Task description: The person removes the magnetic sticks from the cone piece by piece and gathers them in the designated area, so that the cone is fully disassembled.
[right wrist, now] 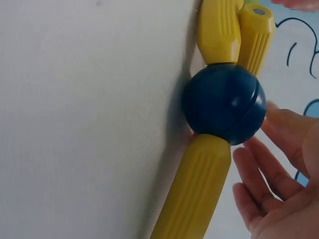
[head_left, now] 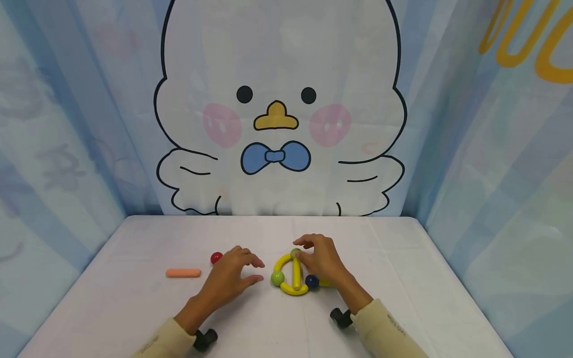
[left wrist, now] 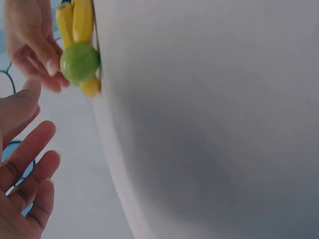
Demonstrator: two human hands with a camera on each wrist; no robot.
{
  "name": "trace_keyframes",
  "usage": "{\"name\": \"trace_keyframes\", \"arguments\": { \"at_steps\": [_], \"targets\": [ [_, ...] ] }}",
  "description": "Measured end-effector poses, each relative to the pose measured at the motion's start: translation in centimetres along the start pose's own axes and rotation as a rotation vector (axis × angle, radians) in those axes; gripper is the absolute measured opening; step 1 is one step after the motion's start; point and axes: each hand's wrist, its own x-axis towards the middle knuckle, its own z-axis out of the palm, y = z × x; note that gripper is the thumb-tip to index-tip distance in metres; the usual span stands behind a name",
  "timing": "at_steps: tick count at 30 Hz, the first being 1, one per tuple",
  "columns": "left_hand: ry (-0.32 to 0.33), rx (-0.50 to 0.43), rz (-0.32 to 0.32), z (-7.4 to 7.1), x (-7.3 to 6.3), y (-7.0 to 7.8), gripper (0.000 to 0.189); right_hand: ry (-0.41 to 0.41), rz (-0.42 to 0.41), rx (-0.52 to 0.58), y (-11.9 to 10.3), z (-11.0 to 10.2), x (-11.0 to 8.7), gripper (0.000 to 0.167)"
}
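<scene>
My right hand is over the far right side of a yellow magnetic-stick shape, its thumb and forefinger parted right at a small green ball. The shape joins curved yellow sticks, a larger green ball at its left and a dark blue ball at its right. A straight yellow stick crosses it. In the right wrist view, another yellow stick meets the blue ball, and the fingers spread loosely behind. My left hand hovers left of the shape, fingers apart, holding nothing.
A red ball lies just beyond the left hand, partly hidden by it. An orange stick rests farther left on the white table. Printed curtains stand behind the table and along both sides.
</scene>
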Motion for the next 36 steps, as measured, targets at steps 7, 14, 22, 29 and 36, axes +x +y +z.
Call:
{"name": "trace_keyframes", "arguments": {
  "at_steps": [7, 14, 22, 29, 36],
  "targets": [
    [-0.085, -0.034, 0.073, 2.1, 1.3, 2.2, 0.027, -0.047, 0.023, 0.014, 0.8, 0.2, 0.6, 0.018],
    [-0.139, -0.012, 0.134, 3.9, 2.6, 4.0, 0.029, -0.036, 0.004, 0.025, 1.3, 0.6, 1.0, 0.015],
    [-0.141, -0.001, 0.151, 4.4, 3.2, 4.7, 0.026, -0.034, -0.013, 0.027, 1.2, 0.7, 1.2, 0.015],
    [-0.124, -0.013, 0.130, 3.2, 2.8, 4.4, 0.025, -0.037, -0.003, 0.009, 1.0, 0.7, 1.2, 0.016],
    [-0.061, -0.034, 0.094, 1.4, 2.7, 3.2, 0.022, -0.045, 0.017, 0.016, 1.0, 0.6, 1.1, 0.016]
  ]
}}
